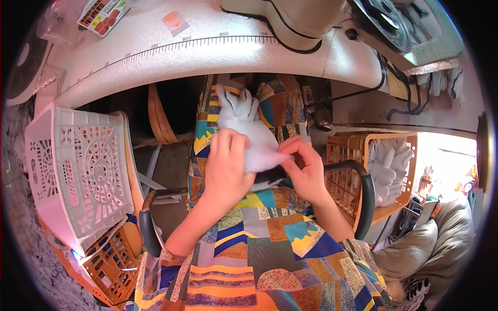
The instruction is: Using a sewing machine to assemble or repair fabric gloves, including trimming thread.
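Hands (264, 166) pinching white glove (246, 129)

The glove (245, 132) is white with dark lines between its fingers, lying on a dress (270, 249) patterned in orange, blue, teal, yellow and grey patches. Left of the glove stands a white latticed crate (78, 171); right of it an orange basket (358, 150) holds more white gloves (389, 166).

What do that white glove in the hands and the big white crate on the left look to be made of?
White glove: seemingly soft knitted fabric, matte; it sags and creases in the left hand and right hand. White crate: looks like rigid moulded plastic, with lattice cut-outs.
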A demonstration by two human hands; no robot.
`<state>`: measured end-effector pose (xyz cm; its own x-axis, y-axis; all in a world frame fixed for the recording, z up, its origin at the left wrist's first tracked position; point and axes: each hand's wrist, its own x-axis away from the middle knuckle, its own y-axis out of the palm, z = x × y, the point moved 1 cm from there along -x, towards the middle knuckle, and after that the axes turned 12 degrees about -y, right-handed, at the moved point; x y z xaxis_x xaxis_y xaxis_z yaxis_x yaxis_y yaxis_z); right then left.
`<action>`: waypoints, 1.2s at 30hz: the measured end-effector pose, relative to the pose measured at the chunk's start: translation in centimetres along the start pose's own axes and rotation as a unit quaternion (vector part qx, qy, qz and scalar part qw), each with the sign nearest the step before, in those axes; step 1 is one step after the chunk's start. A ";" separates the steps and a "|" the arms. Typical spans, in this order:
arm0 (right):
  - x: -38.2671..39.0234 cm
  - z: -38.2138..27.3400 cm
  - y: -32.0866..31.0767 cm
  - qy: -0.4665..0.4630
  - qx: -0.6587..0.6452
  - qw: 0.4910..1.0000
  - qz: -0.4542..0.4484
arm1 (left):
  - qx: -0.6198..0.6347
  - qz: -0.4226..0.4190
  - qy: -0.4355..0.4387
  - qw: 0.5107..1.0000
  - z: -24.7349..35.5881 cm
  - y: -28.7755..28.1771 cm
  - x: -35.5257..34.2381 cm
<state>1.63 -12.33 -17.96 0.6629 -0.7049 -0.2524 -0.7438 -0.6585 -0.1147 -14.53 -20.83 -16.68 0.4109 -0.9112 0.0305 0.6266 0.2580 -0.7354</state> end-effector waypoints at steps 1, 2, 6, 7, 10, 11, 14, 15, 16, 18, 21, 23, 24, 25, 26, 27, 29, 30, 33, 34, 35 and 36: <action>-0.5 -0.5 0.2 -0.018 0.023 0.999 0.018 | 0.002 0.034 -0.001 0.999 0.1 -0.1 -0.2; -0.8 -0.7 0.5 -0.035 0.046 0.998 0.036 | 0.003 0.068 -0.002 0.998 0.2 -0.2 -0.3; -2.4 -3.8 2.1 -0.139 0.238 0.961 0.017 | 0.069 0.140 -0.005 0.988 0.3 -0.2 -0.7; -2.3 -3.6 2.2 -0.141 0.256 0.956 0.000 | 0.102 0.127 0.003 0.987 0.2 -0.1 -0.6; -2.4 -1.8 2.4 -0.110 0.288 0.950 0.053 | 0.198 0.058 -0.010 0.978 1.3 0.1 0.1; -2.4 -1.1 2.3 -0.098 0.295 0.949 0.059 | 0.229 0.030 -0.021 0.973 1.9 0.4 0.6; -2.8 0.6 1.5 -0.083 0.322 0.940 0.076 | 0.368 -0.050 -0.083 0.925 3.1 1.4 2.4; -3.0 1.1 0.8 -0.093 0.339 0.932 0.081 | 0.364 -0.063 -0.086 0.925 4.0 1.5 3.0; -3.3 1.1 0.6 -0.104 0.355 0.925 0.086 | 0.357 -0.073 -0.090 0.927 4.8 1.5 3.6; -3.8 0.0 0.5 -0.124 0.272 0.944 0.138 | 0.384 -0.101 -0.065 0.915 4.5 1.6 4.2; -4.5 -1.5 0.1 -0.203 0.209 0.942 0.168 | 0.304 -0.034 0.038 0.951 4.6 0.7 4.0; -4.2 -3.0 0.0 -0.233 0.158 0.945 0.165 | 0.182 0.097 0.132 0.970 4.2 0.6 3.7; -4.0 -3.6 0.1 -0.254 0.170 0.937 0.171 | 0.122 0.161 0.179 0.963 4.0 0.6 3.4; -3.9 -4.2 0.3 -0.276 0.181 0.927 0.176 | 0.080 0.206 0.212 0.952 3.0 0.1 2.5; -3.8 -4.6 0.4 -0.298 0.191 0.917 0.182 | 0.094 0.242 0.207 0.943 1.8 0.0 1.6; -3.7 -4.5 1.1 -0.330 0.220 0.904 0.161 | 0.132 0.284 0.188 0.931 1.6 -0.7 0.9; -3.4 -5.5 1.9 -0.349 0.246 0.892 0.149 | 0.185 0.350 0.133 0.909 2.3 -1.7 -0.9; -3.6 -5.5 2.2 -0.354 0.254 0.887 0.152 | 0.201 0.374 0.099 0.900 3.1 -1.9 -1.5; -4.3 -6.3 2.1 -0.347 0.291 0.870 0.194 | 0.121 0.393 0.171 0.895 4.8 -3.4 -2.0; -4.6 -6.2 1.8 -0.334 0.307 0.867 0.205 | 0.070 0.388 0.222 0.892 5.0 -3.8 -1.8; -5.1 -6.1 1.2 -0.321 0.322 0.864 0.217 | 0.066 0.355 0.261 0.895 5.2 -3.9 -1.7; -5.2 -5.9 0.8 -0.301 0.338 0.863 0.225 | 0.094 0.331 0.286 0.894 5.3 -3.4 -1.6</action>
<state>-1.88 -10.73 -11.12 0.2803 -0.4501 -0.8478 -0.9292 0.0943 -0.3573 -13.81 -18.56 -10.69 0.3613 -0.5406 -0.7597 0.4940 0.8020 -0.3358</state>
